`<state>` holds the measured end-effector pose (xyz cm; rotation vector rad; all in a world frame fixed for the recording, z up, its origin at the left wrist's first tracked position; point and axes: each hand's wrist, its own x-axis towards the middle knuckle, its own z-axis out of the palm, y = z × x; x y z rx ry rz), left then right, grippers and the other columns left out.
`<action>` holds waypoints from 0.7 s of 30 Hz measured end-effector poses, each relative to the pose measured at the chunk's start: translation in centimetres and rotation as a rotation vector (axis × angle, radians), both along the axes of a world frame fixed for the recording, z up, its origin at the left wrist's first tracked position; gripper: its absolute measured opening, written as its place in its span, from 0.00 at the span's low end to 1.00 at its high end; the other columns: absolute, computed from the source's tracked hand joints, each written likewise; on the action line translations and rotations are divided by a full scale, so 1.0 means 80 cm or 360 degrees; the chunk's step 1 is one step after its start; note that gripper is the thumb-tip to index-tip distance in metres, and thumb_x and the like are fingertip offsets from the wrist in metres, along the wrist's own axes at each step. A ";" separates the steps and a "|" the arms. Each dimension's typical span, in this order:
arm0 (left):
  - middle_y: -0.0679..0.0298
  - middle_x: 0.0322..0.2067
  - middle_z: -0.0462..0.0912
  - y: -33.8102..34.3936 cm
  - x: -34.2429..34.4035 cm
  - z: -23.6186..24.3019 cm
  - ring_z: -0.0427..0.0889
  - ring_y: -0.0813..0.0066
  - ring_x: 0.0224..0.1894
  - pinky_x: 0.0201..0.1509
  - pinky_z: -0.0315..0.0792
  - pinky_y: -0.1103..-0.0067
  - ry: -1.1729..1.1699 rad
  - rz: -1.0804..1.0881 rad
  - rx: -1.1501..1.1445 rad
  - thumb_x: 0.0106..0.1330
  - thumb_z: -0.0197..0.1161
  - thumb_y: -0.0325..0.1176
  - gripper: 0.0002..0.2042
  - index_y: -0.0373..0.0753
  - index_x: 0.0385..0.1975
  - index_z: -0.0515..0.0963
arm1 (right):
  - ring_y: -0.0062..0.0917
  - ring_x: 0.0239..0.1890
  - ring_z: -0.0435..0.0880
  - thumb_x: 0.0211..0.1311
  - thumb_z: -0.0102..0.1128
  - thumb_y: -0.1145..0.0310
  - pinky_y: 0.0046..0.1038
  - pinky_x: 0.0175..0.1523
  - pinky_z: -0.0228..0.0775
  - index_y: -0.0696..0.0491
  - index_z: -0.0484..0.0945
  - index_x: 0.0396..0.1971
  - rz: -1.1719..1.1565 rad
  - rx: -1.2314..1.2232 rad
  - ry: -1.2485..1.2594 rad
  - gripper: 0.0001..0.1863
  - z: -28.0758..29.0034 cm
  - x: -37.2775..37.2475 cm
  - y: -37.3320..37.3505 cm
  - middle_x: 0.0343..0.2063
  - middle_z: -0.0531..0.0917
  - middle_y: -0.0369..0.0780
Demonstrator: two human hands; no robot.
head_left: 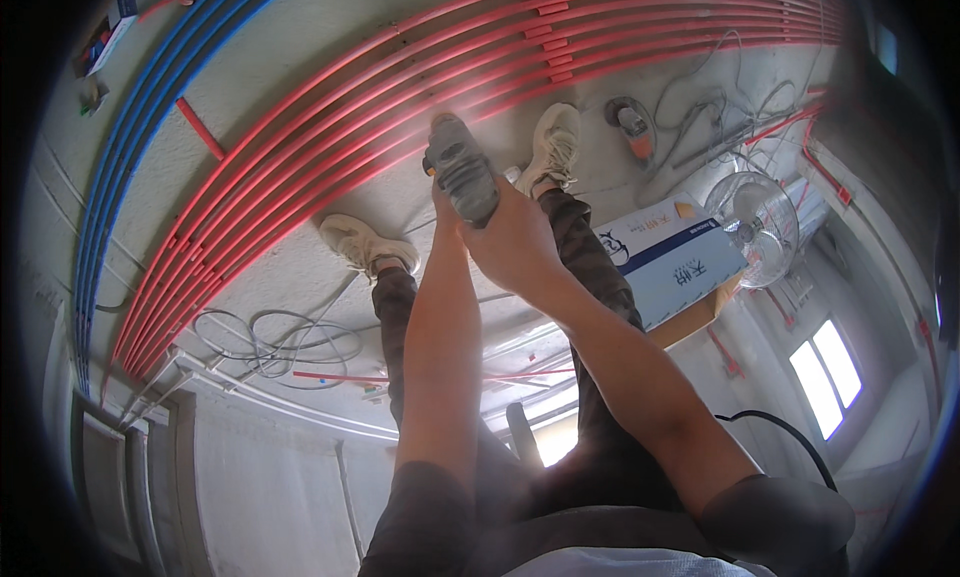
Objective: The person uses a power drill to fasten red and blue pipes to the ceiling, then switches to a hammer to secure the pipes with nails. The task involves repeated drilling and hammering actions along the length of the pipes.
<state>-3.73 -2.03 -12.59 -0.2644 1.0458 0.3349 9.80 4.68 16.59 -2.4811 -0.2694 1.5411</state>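
Watching from my end: both hands meet on one tool in front of the body. Right hand [514, 239] grasps the grey power tool [467, 169], wrapped about its near end and right side. Left hand [443, 201] sits against the tool's left side; its fingers are mostly hidden behind the casing, so I cannot tell how tightly they close. The tool points away from both hands, toward a row of red pipes [395, 112]; whether its front end touches anything, I cannot tell. Pale haze there, dust or glare.

Left of the left hand, farther out: blue pipes [150, 142] in a curved bundle. Nearer, low on that same side, a loose loop of grey cable [275, 345]. One pale shoe [368, 245] is near the left hand; the other [556, 145] is just ahead and right of the right hand.

Beyond that shoe, right of the right hand, I note a second power tool [633, 129], grey with orange, lying down. Off to the right hand's right: a blue and white box [672, 262], with a fan [775, 215] just past it.
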 end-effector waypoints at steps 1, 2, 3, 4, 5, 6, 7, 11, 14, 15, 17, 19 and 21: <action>0.58 0.44 0.86 0.002 0.003 -0.003 0.89 0.63 0.43 0.49 0.86 0.69 0.0006 -0.0004 0.0017 0.79 0.50 0.37 0.14 0.35 0.53 0.78 | 0.56 0.47 0.87 0.58 0.72 0.59 0.52 0.53 0.78 0.60 0.77 0.51 -0.0001 -0.0011 0.0015 0.26 -0.002 0.002 0.000 0.39 0.87 0.58; 0.58 0.44 0.86 0.003 0.006 -0.004 0.89 0.63 0.43 0.49 0.86 0.69 0.0005 -0.0012 0.0025 0.79 0.50 0.37 0.14 0.35 0.53 0.78 | 0.56 0.47 0.87 0.58 0.72 0.59 0.52 0.54 0.78 0.60 0.77 0.51 -0.0007 -0.0025 0.0027 0.26 -0.005 0.006 0.001 0.40 0.87 0.58; 0.58 0.44 0.86 0.004 0.008 -0.005 0.89 0.63 0.43 0.49 0.86 0.69 0.0007 -0.0012 0.0036 0.79 0.50 0.37 0.14 0.35 0.53 0.78 | 0.57 0.48 0.87 0.59 0.72 0.59 0.52 0.54 0.79 0.60 0.77 0.51 -0.0004 -0.0018 0.0022 0.26 -0.005 0.008 0.003 0.40 0.88 0.58; 0.58 0.44 0.86 0.005 0.009 -0.006 0.89 0.63 0.43 0.50 0.86 0.69 0.0013 -0.0015 0.0042 0.79 0.50 0.37 0.14 0.35 0.53 0.78 | 0.57 0.48 0.87 0.59 0.72 0.59 0.52 0.54 0.79 0.60 0.77 0.52 -0.0001 -0.0011 0.0017 0.26 -0.006 0.011 0.005 0.41 0.88 0.57; 0.58 0.44 0.86 0.007 0.011 -0.007 0.89 0.63 0.44 0.50 0.86 0.69 0.0015 -0.0013 0.0058 0.79 0.50 0.37 0.14 0.36 0.53 0.78 | 0.57 0.49 0.87 0.59 0.72 0.59 0.52 0.54 0.79 0.60 0.77 0.52 0.0002 -0.0005 0.0011 0.27 -0.006 0.014 0.006 0.41 0.88 0.57; 0.58 0.44 0.86 0.008 0.011 -0.008 0.89 0.63 0.44 0.50 0.86 0.69 0.0021 -0.0017 0.0066 0.79 0.50 0.37 0.14 0.36 0.53 0.78 | 0.55 0.49 0.87 0.58 0.73 0.60 0.49 0.54 0.79 0.59 0.78 0.53 -0.0006 -0.0026 0.0000 0.27 -0.008 0.015 0.008 0.42 0.88 0.56; 0.58 0.45 0.86 0.009 0.012 -0.010 0.89 0.63 0.44 0.50 0.86 0.69 0.0026 -0.0016 0.0079 0.79 0.50 0.37 0.14 0.36 0.54 0.78 | 0.53 0.49 0.87 0.57 0.74 0.61 0.47 0.54 0.79 0.58 0.78 0.53 -0.0014 -0.0047 -0.0011 0.27 -0.010 0.016 0.010 0.42 0.88 0.55; 0.58 0.45 0.86 0.011 0.019 -0.014 0.89 0.63 0.44 0.50 0.86 0.69 0.0039 -0.0029 0.0113 0.79 0.50 0.37 0.14 0.36 0.54 0.78 | 0.56 0.50 0.86 0.59 0.72 0.59 0.52 0.54 0.79 0.59 0.77 0.52 0.0030 -0.0008 0.0006 0.26 -0.017 0.022 0.007 0.42 0.88 0.57; 0.58 0.45 0.87 0.007 0.017 -0.015 0.89 0.63 0.45 0.50 0.86 0.68 0.0057 -0.0030 0.0120 0.79 0.50 0.37 0.14 0.36 0.54 0.78 | 0.55 0.50 0.87 0.59 0.71 0.59 0.52 0.54 0.79 0.57 0.78 0.53 0.0006 -0.0037 0.0044 0.25 -0.011 0.026 0.020 0.43 0.88 0.56; 0.58 0.45 0.87 0.006 0.017 -0.015 0.89 0.63 0.45 0.51 0.86 0.68 0.0060 -0.0027 0.0126 0.79 0.50 0.37 0.14 0.36 0.54 0.78 | 0.55 0.49 0.87 0.59 0.71 0.59 0.51 0.54 0.79 0.57 0.78 0.53 -0.0015 -0.0024 0.0046 0.25 -0.012 0.026 0.018 0.43 0.88 0.55; 0.58 0.45 0.87 0.005 0.018 -0.015 0.89 0.63 0.45 0.51 0.86 0.68 0.0071 -0.0030 0.0132 0.79 0.50 0.37 0.14 0.36 0.54 0.78 | 0.55 0.49 0.87 0.59 0.71 0.59 0.51 0.54 0.79 0.57 0.78 0.53 -0.0057 0.0004 0.0050 0.26 -0.016 0.025 0.012 0.43 0.88 0.54; 0.58 0.45 0.87 0.004 0.017 -0.018 0.89 0.63 0.45 0.51 0.86 0.68 0.0082 -0.0035 0.0151 0.79 0.51 0.37 0.14 0.36 0.55 0.78 | 0.54 0.49 0.87 0.59 0.71 0.58 0.51 0.54 0.79 0.56 0.78 0.53 -0.0020 -0.0033 0.0039 0.26 -0.020 0.025 0.009 0.42 0.88 0.54; 0.58 0.46 0.87 0.003 0.018 -0.021 0.89 0.63 0.46 0.51 0.86 0.68 0.0093 -0.0035 0.0163 0.79 0.51 0.37 0.15 0.36 0.55 0.78 | 0.54 0.49 0.87 0.59 0.71 0.58 0.51 0.53 0.79 0.56 0.78 0.53 -0.0014 -0.0045 0.0040 0.25 -0.025 0.025 0.007 0.42 0.89 0.54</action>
